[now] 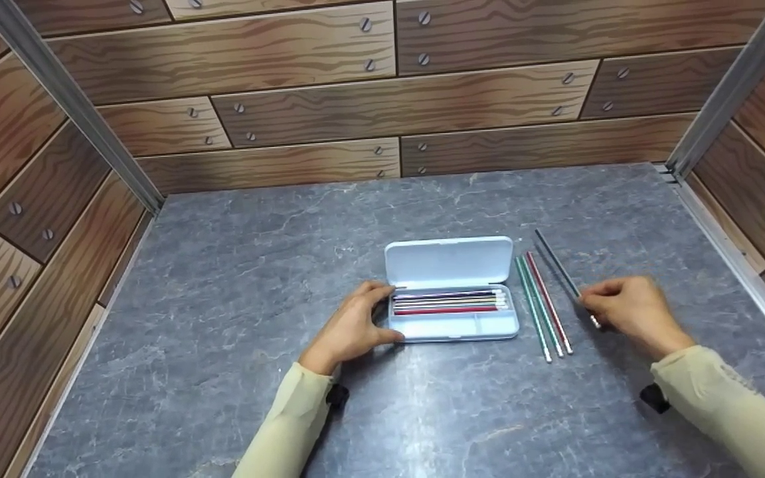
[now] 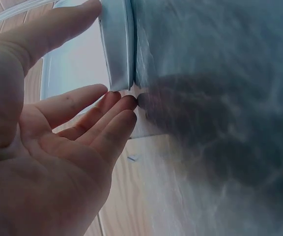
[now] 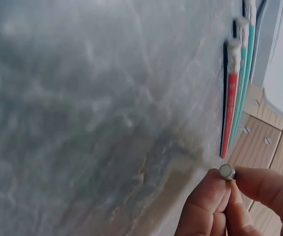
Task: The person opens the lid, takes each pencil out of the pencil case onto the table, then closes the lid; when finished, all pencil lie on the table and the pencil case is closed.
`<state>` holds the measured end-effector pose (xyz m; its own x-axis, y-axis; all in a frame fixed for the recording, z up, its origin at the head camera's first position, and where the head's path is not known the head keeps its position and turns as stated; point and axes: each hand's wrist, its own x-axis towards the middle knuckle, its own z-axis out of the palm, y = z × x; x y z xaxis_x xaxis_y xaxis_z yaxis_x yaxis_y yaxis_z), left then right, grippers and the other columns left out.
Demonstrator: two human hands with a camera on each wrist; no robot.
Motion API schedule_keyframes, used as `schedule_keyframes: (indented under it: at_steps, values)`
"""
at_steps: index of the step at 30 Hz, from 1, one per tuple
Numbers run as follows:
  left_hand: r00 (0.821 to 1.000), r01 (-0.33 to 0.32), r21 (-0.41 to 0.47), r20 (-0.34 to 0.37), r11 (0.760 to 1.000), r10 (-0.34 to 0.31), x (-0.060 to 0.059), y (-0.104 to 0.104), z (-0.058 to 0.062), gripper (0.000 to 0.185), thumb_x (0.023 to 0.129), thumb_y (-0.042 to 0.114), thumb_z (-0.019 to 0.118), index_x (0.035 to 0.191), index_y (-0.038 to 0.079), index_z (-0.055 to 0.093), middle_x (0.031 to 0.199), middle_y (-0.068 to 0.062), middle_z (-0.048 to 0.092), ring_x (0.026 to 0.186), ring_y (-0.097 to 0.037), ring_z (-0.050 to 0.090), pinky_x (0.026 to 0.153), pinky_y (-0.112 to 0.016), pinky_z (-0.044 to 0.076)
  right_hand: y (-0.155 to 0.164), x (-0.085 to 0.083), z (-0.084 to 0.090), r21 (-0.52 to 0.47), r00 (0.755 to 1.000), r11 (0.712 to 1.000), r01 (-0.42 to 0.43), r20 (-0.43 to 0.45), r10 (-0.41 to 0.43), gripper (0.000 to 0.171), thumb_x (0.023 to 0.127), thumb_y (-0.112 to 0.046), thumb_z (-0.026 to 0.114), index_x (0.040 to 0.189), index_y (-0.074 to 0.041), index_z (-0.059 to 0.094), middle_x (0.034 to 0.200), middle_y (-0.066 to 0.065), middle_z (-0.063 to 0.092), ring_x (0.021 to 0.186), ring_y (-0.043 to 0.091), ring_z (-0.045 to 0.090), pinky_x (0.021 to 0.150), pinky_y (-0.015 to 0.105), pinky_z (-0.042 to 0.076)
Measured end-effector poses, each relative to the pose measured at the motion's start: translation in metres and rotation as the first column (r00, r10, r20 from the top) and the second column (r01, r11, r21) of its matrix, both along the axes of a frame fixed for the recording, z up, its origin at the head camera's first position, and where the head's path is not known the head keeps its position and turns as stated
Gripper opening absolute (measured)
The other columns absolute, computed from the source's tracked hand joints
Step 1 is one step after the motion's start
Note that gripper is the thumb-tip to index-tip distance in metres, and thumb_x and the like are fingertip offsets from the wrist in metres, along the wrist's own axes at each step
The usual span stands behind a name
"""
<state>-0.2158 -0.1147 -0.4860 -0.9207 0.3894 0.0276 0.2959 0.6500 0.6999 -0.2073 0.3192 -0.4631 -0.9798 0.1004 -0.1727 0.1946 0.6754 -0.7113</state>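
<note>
A light blue pencil case (image 1: 449,325) lies on the table with its lid (image 1: 449,262) raised. Inside, along the hinge side, lie several pencils (image 1: 445,303), a red one nearest the front. My left hand (image 1: 354,322) holds the case's left end, thumb at the front corner and fingers at the back corner. Between thumb and fingertips my right hand (image 1: 635,312) pinches a dark pencil (image 1: 558,264) near its eraser end, right of the case. In the right wrist view its round end (image 3: 226,171) faces the camera. Whether its far tip touches the table I cannot tell.
Right of the case, two green pencils (image 1: 534,309) and a red pencil (image 1: 548,302) lie side by side, eraser ends toward me. Wood-patterned panels (image 1: 303,106) wall the grey marbled table (image 1: 236,279) at the back and both sides.
</note>
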Motion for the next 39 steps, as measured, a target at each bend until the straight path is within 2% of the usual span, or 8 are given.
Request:
schedule_keyframes:
  at_steps: [15,24,39]
  values:
    - [1.000,-0.009,-0.017,0.029,1.000,0.010,-0.001,0.001,0.002,0.081,0.076,0.029,0.091,0.146,0.007,0.055,0.143,-0.004,0.056,0.136,-0.024,0.052,0.121,-0.041,0.040,-0.009,0.007,-0.004,0.057,0.998,0.998,-0.026,0.067,0.022,0.034,0.089,-0.025,0.075,0.108,0.003,0.076,0.073,-0.008,0.071,0.064,0.006,0.062,0.055,0.023,0.053]
    - [1.000,-0.009,-0.016,0.029,1.000,0.010,0.000,0.001,0.001,0.081,0.077,0.029,0.091,0.146,0.006,0.055,0.143,-0.004,0.056,0.136,-0.025,0.053,0.120,-0.042,0.040,-0.015,0.009,-0.005,0.036,0.994,0.999,-0.023,0.105,0.020,0.032,0.086,-0.022,0.077,0.105,0.004,0.075,0.071,-0.006,0.071,0.063,0.007,0.065,0.055,0.025,0.056]
    - [0.999,-0.003,-0.023,0.037,1.000,0.004,0.001,0.001,0.001,0.081,0.078,0.029,0.090,0.147,0.006,0.054,0.143,-0.004,0.056,0.136,-0.024,0.052,0.120,-0.041,0.041,-0.021,0.013,-0.009,0.111,0.996,0.993,-0.037,0.081,0.028,0.027,0.084,-0.025,0.080,0.096,-0.002,0.076,0.072,-0.005,0.072,0.061,0.008,0.067,0.053,0.024,0.055]
